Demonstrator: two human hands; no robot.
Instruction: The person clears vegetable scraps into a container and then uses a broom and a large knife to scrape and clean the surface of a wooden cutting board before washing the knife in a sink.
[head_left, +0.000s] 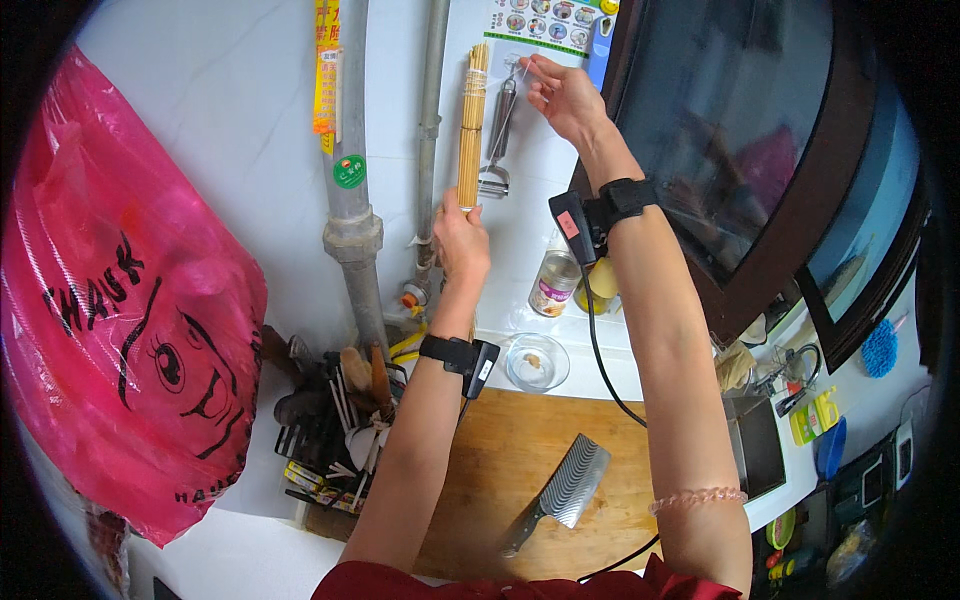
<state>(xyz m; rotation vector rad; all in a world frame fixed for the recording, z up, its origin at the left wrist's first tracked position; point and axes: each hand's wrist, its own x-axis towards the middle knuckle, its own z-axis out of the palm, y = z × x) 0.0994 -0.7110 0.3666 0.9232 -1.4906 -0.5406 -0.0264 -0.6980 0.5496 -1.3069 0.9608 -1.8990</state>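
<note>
My left hand (461, 236) grips the lower part of an upright bundle of thin yellowish sticks (471, 150), which look like bamboo skewers. White string is wound around the bundle near its top, with a dark tie around its middle. Up and to the right, my right hand (562, 97) pinches a thin white string (526, 66) between thumb and fingertips, the other fingers loosely curled. Between the hands, a metal peeler (504, 124) hangs against the tiled wall, below a clear hook (512, 60).
A cleaver (566, 484) lies on a wooden cutting board (495, 435). Behind it stand a glass bowl (538, 364) and a tin can (555, 283). A utensil rack (307, 450), pipes (352, 225) and a pink plastic bag (142, 300) are left; a window (720, 135) and sink (757, 450) are right.
</note>
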